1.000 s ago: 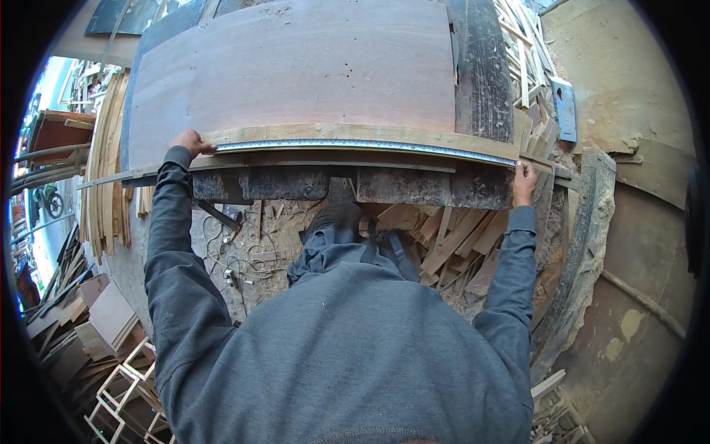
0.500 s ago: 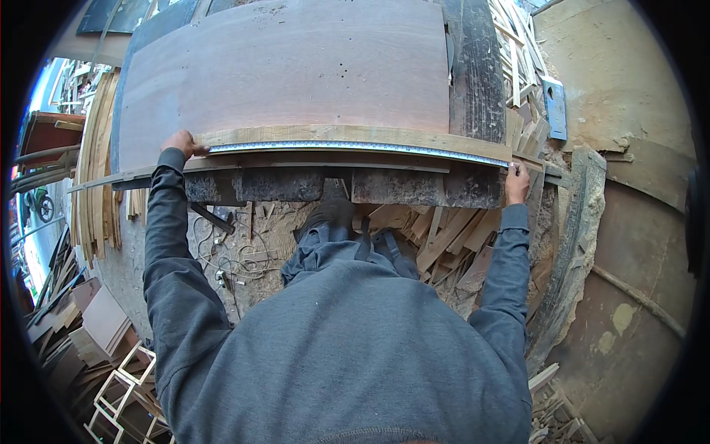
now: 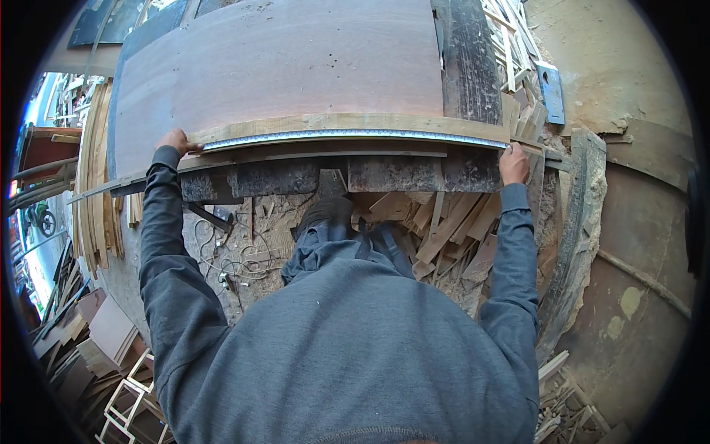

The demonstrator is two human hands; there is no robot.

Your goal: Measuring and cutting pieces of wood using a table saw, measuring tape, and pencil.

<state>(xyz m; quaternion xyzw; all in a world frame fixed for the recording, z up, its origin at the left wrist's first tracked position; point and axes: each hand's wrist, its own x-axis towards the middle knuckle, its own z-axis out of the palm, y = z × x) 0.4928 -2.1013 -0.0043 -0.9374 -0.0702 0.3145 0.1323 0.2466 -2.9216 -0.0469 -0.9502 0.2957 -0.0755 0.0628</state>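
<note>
A long pale wooden board [image 3: 355,123] lies along the front edge of a workbench, beside a wide plywood sheet [image 3: 281,66]. A white measuring tape [image 3: 347,134] is stretched along the board's near side, with a thin strip [image 3: 310,154] just below it. My left hand [image 3: 172,142] has its fingers closed on the left end of the tape and board. At the right end, my right hand [image 3: 513,164] pinches the tape against the board's edge; its fingertips are partly hidden.
Stacked planks [image 3: 96,170] stand left of the bench. Offcuts [image 3: 455,233], cables [image 3: 244,263] and debris lie underneath. Wooden frames [image 3: 122,403] are at lower left. A blue level-like tool [image 3: 551,92] sits at upper right, near a rough slab [image 3: 573,244] and sheet wall.
The view has shifted slightly, so the bench appears a little higher and further left. My right hand has bent a little at the tape's end; both hands keep their holds.
</note>
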